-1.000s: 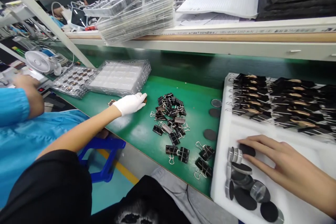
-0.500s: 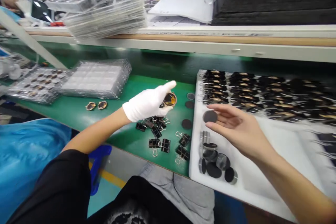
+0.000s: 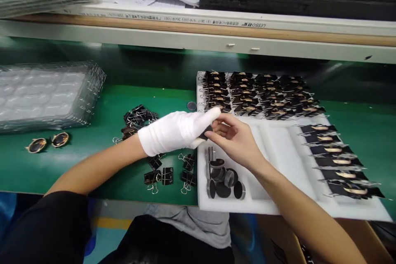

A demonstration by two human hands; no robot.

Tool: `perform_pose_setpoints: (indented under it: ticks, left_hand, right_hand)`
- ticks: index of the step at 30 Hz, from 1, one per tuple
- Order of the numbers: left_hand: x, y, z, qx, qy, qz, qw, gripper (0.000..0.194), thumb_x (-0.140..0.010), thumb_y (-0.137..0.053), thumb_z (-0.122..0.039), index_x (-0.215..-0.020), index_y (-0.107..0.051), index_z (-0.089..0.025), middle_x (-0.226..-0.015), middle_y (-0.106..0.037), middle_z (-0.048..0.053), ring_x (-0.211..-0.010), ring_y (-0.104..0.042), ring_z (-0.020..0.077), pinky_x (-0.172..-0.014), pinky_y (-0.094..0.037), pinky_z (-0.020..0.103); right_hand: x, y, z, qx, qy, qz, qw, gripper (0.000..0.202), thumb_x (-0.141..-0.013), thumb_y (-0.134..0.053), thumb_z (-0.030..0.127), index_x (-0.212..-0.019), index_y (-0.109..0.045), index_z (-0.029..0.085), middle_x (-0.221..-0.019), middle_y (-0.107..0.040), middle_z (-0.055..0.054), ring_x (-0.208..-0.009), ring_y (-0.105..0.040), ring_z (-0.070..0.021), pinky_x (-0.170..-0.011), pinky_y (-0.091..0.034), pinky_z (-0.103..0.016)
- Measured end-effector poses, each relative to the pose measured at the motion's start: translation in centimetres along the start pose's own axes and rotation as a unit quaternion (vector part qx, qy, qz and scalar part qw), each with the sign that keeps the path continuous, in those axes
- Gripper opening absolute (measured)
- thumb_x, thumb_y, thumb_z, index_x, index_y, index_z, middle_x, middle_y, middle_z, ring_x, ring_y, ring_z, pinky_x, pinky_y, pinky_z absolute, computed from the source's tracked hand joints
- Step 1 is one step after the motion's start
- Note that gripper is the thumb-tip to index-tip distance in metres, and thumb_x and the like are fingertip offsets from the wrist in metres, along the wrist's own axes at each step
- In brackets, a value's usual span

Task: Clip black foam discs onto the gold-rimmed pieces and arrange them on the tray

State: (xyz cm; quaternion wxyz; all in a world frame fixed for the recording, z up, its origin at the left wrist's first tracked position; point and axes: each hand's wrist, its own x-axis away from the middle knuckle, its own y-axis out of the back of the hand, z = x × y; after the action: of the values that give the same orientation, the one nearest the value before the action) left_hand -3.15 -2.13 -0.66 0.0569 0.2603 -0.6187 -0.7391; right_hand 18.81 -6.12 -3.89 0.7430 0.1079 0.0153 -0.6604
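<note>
My left hand (image 3: pixel 182 130), in a white glove, is closed around a gold-rimmed round piece like a watch case, which the glove now hides. Between the two hands shows a black disc (image 3: pixel 206 133), pinched by the thumb and fingers of my bare right hand (image 3: pixel 236 138). The disc is up against the gloved fingers; whether it touches the round piece cannot be seen. Below the hands, several black and clear discs (image 3: pixel 223 189) lie in the corner of a white foam tray (image 3: pixel 256 185). Black binder clips (image 3: pixel 168 176) are scattered on the green table under my left forearm.
Rows of binder clips holding gold-rimmed pieces (image 3: pixel 246 90) fill the tray's back, with another column (image 3: pixel 342 163) at its right. Two gold-rimmed pieces (image 3: pixel 60 139) lie at left near stacked clear plastic trays (image 3: pixel 52 95). A shelf edge (image 3: pixel 173 35) crosses above the table.
My right hand has brought the black disc left to my gloved left hand, and the hands now meet. The round piece has gone out of sight. The view has shifted right.
</note>
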Motion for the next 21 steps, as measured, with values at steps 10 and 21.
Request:
perform_pose_setpoints:
  ticks: [10, 21]
  left_hand:
    - [1.0, -0.4, 0.2, 0.088, 0.049, 0.022, 0.995, 0.087, -0.097, -0.066, -0.027, -0.163, -0.01, -0.011, -0.121, -0.076, 0.015, -0.086, -0.079, 0.0231, -0.067, -0.055, 0.029]
    - [0.4, -0.3, -0.8, 0.077, 0.01, -0.002, 0.997, 0.066, -0.102, -0.057, -0.023, -0.159, -0.029, -0.007, -0.115, -0.077, 0.017, -0.093, -0.078, 0.0252, -0.072, -0.057, 0.032]
  right_hand:
    - [0.6, 0.5, -0.3, 0.233, 0.383, -0.019, 0.894, 0.048, -0.087, -0.068, -0.002, -0.12, -0.078, 0.031, -0.102, -0.071, -0.006, -0.094, -0.071, -0.0222, -0.077, -0.063, -0.041]
    - [1.1, -0.8, -0.1, -0.005, -0.011, 0.021, 1.0, 0.043, -0.083, -0.087, 0.03, -0.125, -0.076, 0.027, -0.113, -0.077, -0.008, -0.099, -0.074, -0.024, -0.08, -0.065, -0.04]
